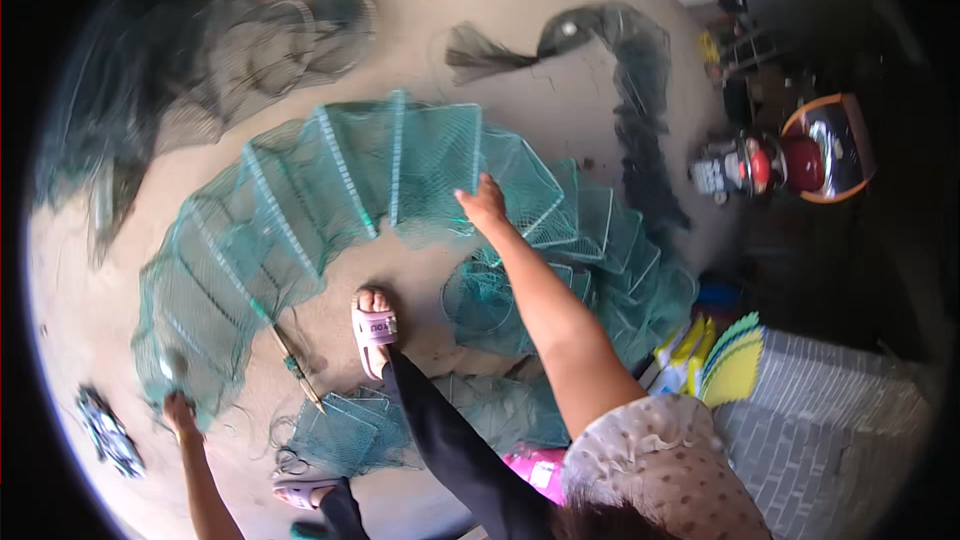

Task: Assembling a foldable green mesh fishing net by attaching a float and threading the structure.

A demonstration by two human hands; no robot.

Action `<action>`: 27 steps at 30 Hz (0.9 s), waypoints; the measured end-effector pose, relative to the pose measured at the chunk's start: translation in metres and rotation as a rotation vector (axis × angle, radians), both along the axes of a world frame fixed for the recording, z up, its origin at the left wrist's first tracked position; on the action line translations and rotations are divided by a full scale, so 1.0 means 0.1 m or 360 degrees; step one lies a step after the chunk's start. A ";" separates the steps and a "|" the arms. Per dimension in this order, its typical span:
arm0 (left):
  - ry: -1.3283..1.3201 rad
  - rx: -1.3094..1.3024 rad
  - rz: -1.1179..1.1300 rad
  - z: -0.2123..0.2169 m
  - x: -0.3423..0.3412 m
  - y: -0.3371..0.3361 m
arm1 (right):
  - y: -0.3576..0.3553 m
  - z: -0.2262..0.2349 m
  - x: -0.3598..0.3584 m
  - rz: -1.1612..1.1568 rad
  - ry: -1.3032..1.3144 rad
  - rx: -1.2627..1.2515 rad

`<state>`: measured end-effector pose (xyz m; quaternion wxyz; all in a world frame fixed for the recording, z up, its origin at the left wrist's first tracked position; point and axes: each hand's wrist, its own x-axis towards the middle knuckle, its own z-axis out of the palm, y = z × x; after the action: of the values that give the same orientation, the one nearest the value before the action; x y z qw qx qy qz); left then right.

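Observation:
A long green folding fishing net trap point(285, 200), held apart by several rectangular frames, curves across the floor in front of me. At its left end my left hand point(180, 412) is closed on the gathered mesh, next to a pale round object point(173, 364). My right hand point(483, 202) reaches to the middle of the trap and grips it by a frame's edge; its fingertips are partly hidden. Beyond that hand the frames bunch closer and curl back toward my right side. A thin wooden stick point(305, 380) wound with green twine lies against the trap.
Scissors point(290, 462) lie near my slippered foot point(375, 330). More green netting point(350, 430) is folded by my legs. Dark nets point(240, 50) heap at the far left, and another dark net point(640, 70) trails behind. A red scooter point(800, 160) stands right.

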<state>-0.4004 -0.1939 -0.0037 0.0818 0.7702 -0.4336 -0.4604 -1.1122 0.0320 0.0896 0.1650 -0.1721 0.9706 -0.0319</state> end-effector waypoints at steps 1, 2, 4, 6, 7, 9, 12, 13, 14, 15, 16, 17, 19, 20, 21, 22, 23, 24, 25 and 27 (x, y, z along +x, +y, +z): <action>-0.0055 -0.0040 -0.0006 0.26 0.22 -0.20 | -0.21 -0.09 -0.09 -0.0106 -0.0157 -0.0066; 0.0162 -0.0102 -0.0035 0.48 0.29 -0.24 | -0.29 -0.17 -0.16 -0.0207 -0.0291 -0.0102; 0.0077 0.0084 0.0130 0.86 -0.03 0.11 | -0.23 -0.34 -0.17 -0.0211 -0.0506 -0.0079; -0.0055 0.0241 0.0176 1.56 -0.44 0.14 | -0.25 -0.42 -0.14 -0.0164 -0.0787 0.0108; 0.0012 0.0301 0.0075 2.02 -0.57 0.01 | -0.28 -0.42 -0.11 -0.0165 -0.0754 0.0057; 0.0087 0.0277 0.0050 2.63 -1.05 -0.10 | -0.25 -0.41 -0.12 -0.0202 -0.0689 -0.0060; 0.0235 0.0323 -0.0121 3.13 -1.55 -0.39 | -0.11 -0.30 -0.27 -0.0089 -0.0912 -0.0233; 0.0066 0.0196 -0.0736 3.41 -1.82 -0.27 | -0.07 -0.18 -0.26 -0.0148 -0.0989 -0.0414; 0.0089 0.0349 -0.0265 3.67 -2.51 -0.18 | 0.09 -0.06 -0.37 -0.0197 -0.0982 -0.0425; -0.0028 0.0212 -0.0877 3.90 -2.42 -0.38 | 0.01 0.15 -0.40 -0.0338 -0.0734 -0.0786; -0.0146 0.0101 -0.1477 4.04 -2.33 -0.53 | 0.07 0.31 -0.46 -0.0486 -0.0460 -0.1103; -0.0039 0.0221 -0.1202 4.13 -2.50 -0.51 | 0.34 0.43 -0.63 -0.0370 0.0155 -0.1291; 0.0048 0.0235 -0.0618 4.28 -3.10 -0.32 | 1.07 0.66 -1.11 -0.0340 0.0717 -0.1071; 0.0114 0.0237 -0.0303 4.34 -3.28 -0.32 | 1.34 0.78 -1.27 -0.0461 0.0822 -0.0889; 0.0139 0.0240 -0.0262 4.35 -3.24 -0.41 | 1.53 0.82 -1.34 -0.0713 0.0722 -0.0733; 0.0306 0.0306 -0.0359 4.35 -3.10 -0.53 | 1.68 0.76 -1.37 -0.0963 0.0612 -0.0567; 0.0262 0.0295 -0.0283 4.29 -3.34 -0.43 | 1.95 0.54 -1.39 -0.0959 0.0432 -0.0331; 0.0181 0.0238 -0.0202 4.40 -3.56 -0.33 | 1.93 0.51 -1.38 -0.1015 -0.0098 -0.0638; 0.0222 0.0273 -0.0172 4.43 -3.67 -0.33 | 1.84 0.47 -1.28 -0.0946 -0.0296 -0.0446; 0.0198 0.0312 -0.0140 4.50 -3.83 -0.34 | 1.74 0.31 -1.18 -0.0890 -0.0342 -0.0323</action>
<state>-0.7838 -0.2280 0.4465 0.0126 0.7248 -0.4141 -0.5505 -1.2300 0.2057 0.1204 0.2336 0.0901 0.9492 -0.1907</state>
